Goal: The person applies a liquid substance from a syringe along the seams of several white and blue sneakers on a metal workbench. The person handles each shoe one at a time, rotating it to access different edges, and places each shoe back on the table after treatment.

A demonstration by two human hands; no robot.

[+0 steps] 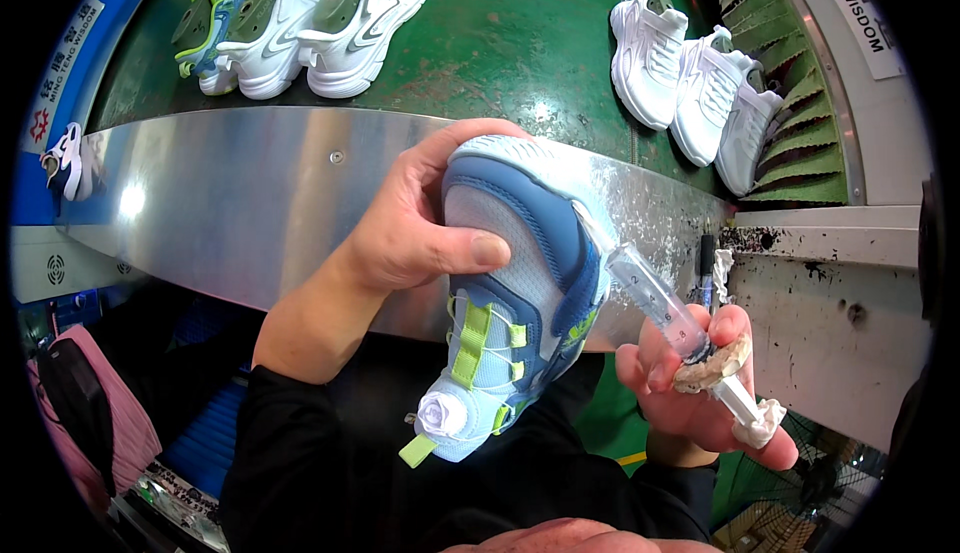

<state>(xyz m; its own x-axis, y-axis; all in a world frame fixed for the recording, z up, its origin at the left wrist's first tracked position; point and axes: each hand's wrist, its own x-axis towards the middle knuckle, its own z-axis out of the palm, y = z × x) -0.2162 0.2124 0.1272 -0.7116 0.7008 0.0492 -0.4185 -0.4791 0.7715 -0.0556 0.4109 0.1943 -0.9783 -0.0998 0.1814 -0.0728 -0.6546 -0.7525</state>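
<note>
My left hand (405, 218) is wrapped round the toe end of a blue shoe (515, 213), thumb pressed on its upper. The shoe has lime green straps and is tilted, its opening end toward me, with white stuffing (440, 413) there. In my right hand (680, 393) is a clear syringe (650, 298) with some pinkish fluid. Its tip meets or lies very close to the edge where the sole joins the upper; the exact contact is hidden. Whitish wrapping covers the syringe's finger flange and the plunger's end.
Beyond a metal ledge (250, 173), white shoes (365, 28) stand on a green belt (520, 33) at left, with more white shoes (650, 58) at right. Green flaps (800, 143) line the right side. A dark marker (707, 268) stands by the ledge's right end.
</note>
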